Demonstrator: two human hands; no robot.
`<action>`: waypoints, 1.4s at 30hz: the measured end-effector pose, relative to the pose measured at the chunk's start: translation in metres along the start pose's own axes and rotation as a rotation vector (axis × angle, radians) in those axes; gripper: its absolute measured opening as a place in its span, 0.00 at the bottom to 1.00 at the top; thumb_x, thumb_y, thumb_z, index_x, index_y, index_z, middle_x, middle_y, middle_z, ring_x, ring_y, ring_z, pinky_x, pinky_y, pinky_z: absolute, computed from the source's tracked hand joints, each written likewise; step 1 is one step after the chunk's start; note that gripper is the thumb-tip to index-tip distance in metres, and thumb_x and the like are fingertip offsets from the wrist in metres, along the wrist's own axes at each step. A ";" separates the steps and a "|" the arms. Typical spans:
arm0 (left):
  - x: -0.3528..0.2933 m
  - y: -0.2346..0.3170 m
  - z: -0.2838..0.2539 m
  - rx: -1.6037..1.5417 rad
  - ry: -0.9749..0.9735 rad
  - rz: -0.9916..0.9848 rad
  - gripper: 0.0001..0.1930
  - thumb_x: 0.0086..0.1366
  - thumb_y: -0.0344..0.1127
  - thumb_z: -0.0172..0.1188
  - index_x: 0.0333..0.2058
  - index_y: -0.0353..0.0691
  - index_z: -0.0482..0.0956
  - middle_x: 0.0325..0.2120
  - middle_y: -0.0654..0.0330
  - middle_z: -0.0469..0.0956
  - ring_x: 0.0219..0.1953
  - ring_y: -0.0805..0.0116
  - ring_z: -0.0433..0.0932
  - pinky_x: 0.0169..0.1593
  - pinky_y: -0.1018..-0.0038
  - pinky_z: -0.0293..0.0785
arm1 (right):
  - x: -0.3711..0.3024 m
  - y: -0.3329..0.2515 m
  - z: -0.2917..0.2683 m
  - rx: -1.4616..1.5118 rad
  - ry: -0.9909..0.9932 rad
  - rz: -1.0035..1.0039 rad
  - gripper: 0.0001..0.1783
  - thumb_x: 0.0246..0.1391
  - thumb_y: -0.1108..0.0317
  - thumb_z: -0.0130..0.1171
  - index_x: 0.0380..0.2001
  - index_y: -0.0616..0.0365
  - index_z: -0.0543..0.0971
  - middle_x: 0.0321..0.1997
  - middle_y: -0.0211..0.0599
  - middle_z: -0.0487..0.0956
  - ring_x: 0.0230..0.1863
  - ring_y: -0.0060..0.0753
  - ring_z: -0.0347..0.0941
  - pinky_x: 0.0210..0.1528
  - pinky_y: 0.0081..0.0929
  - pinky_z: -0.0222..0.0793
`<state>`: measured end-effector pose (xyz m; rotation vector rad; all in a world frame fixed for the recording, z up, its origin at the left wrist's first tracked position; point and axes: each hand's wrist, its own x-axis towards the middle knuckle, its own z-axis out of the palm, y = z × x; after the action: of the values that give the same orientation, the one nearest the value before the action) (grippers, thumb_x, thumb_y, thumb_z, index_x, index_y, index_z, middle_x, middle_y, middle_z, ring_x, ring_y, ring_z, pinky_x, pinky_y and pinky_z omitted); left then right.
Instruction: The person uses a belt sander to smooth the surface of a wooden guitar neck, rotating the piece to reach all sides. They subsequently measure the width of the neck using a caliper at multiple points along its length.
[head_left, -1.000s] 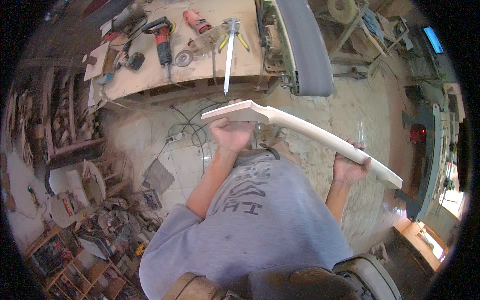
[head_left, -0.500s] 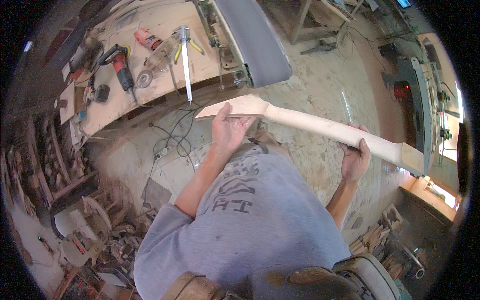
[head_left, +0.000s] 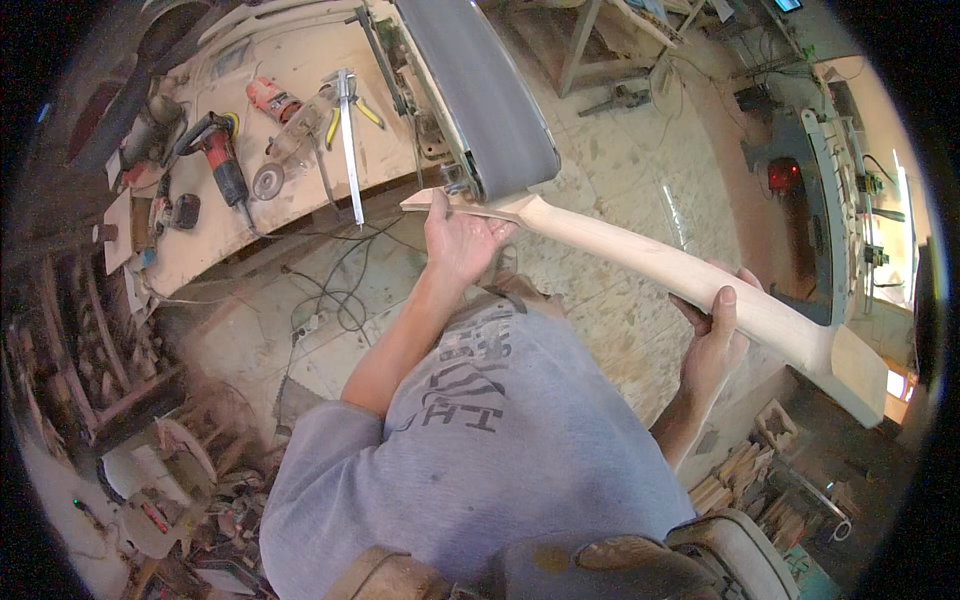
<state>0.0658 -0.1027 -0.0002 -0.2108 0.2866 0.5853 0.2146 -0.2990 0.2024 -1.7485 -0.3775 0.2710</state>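
Observation:
A pale, bare-wood guitar neck lies across both my hands, slanting down to the right. My left hand grips its flat, pointed headstock end, thumb on top and fingers underneath. Farther along the shaft, my right hand is wrapped round it near the wide heel, with the thumb showing on the near side. The headstock end is right at the rounded front end of a belt sander with a dark grey belt. Whether wood and belt touch, I cannot tell.
A dusty workbench at the far left bears a vernier caliper, yellow-handled pliers, a red-and-black angle grinder and another red power tool. Black cables lie on the floor. Wood offcuts are piled at the lower right.
The guitar neck has tilted and rolled in my hands, its heel end coming nearer and lower, its headstock now showing edge-on by the sander. The whole view has shifted slightly.

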 end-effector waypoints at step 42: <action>0.040 0.006 -0.014 -0.069 0.332 0.008 0.19 0.68 0.44 0.40 0.49 0.40 0.71 0.49 0.53 0.74 0.48 0.56 0.73 0.50 0.60 0.72 | 0.021 -0.031 0.101 -0.054 -0.449 -0.790 0.33 0.55 0.62 0.59 0.55 0.48 0.51 0.36 0.53 0.75 0.34 0.53 0.78 0.43 0.54 0.78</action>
<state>0.0908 -0.0813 -0.0270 -0.3752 0.5891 0.5678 0.1919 -0.1946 0.2126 -1.4487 -1.3620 0.0721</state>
